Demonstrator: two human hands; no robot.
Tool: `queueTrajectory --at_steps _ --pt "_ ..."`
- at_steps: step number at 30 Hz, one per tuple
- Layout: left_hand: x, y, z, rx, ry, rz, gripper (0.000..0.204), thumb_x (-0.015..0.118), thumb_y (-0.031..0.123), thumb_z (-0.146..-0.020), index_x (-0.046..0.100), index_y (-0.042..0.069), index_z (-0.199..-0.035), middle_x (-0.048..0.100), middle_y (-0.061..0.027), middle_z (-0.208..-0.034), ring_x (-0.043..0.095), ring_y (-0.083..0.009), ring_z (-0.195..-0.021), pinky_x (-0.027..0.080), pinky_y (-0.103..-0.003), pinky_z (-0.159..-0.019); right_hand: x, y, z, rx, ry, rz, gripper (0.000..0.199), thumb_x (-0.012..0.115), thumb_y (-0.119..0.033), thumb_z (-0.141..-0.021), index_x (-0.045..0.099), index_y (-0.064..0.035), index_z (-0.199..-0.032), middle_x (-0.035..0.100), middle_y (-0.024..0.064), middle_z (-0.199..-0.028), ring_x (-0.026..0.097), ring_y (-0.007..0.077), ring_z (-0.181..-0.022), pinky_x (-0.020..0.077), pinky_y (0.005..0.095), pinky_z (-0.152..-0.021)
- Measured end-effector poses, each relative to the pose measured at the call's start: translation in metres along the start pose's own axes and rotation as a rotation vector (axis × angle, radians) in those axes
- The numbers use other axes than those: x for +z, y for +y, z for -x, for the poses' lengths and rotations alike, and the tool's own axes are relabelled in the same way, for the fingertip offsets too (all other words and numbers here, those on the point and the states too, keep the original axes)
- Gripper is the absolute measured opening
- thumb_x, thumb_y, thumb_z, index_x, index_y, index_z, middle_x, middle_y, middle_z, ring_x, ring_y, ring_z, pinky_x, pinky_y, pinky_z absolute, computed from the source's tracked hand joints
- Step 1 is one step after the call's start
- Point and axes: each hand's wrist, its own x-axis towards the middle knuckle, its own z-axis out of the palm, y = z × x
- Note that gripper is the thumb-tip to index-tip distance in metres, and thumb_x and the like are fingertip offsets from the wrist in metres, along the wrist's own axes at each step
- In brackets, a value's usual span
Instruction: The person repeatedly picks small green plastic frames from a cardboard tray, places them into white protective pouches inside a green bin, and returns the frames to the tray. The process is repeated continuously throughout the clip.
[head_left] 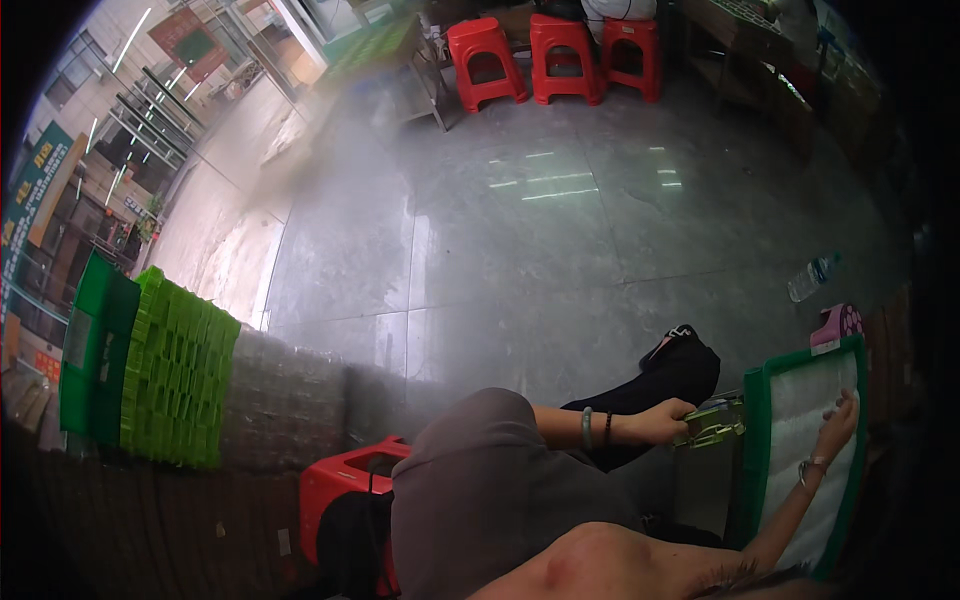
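Observation:
My left hand [662, 422], with a bangle and a dark bracelet at the wrist, is closed on a bunch of thin yellow-green pieces [716, 422]. Their exact kind is too small to make out. To its right stands a green-rimmed tray [856, 480] with a white, faintly ridged surface inside. My right hand [838, 420], with a bracelet or watch at the wrist, reaches over the tray's right side. Its fingers are apart and slightly bent, near the white surface. I see nothing held in them, though small pieces under the fingertips could be hidden.
Bright green stacked trays [180, 370] stand at left beside clear plastic-looking stacks [285, 400]. A red stool [335, 480] is close by my left side. A bottle [810, 278] lies on the floor beyond a pink item [838, 325]. Red stools [565, 60] line the back.

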Motion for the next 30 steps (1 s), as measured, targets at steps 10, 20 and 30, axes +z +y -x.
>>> queueTrajectory --at_steps 10,20,30 --pt "0.004 0.017 -0.012 -0.198 -0.149 0.390 0.042 0.044 0.033 -0.096 0.044 0.005 -0.128 0.060 -0.0085 -0.099 0.064 -0.0183 -0.081 0.053 -0.029 -0.069 0.005 -0.078 0.191 0.060 -0.099 -0.436 0.034 0.053 -0.006 -0.092 0.056 -0.0079 -0.126 0.054 -0.0035 -0.090 0.041 0.0028 -0.065 0.0368 0.0189 -0.056" --pt "0.011 0.019 -0.023 -0.260 -0.299 0.212 0.057 0.028 0.047 -0.100 0.037 0.005 -0.137 0.061 -0.0151 -0.105 0.065 -0.0221 -0.082 0.052 -0.029 -0.072 0.047 -0.084 0.236 -0.350 0.350 0.123 0.019 0.066 0.001 -0.078 0.067 -0.0036 -0.097 0.066 0.0074 -0.080 0.060 0.0225 -0.070 0.0489 0.0312 -0.062" --pt "0.016 0.019 -0.018 -0.191 -0.277 0.118 0.055 0.025 0.045 -0.101 0.036 0.004 -0.136 0.059 -0.0155 -0.104 0.065 -0.0234 -0.085 0.052 -0.029 -0.073 0.060 -0.072 0.240 -0.402 0.289 0.312 0.018 0.067 -0.005 -0.076 0.066 -0.0071 -0.094 0.064 0.0056 -0.079 0.057 0.0252 -0.089 0.0455 0.0378 -0.079"
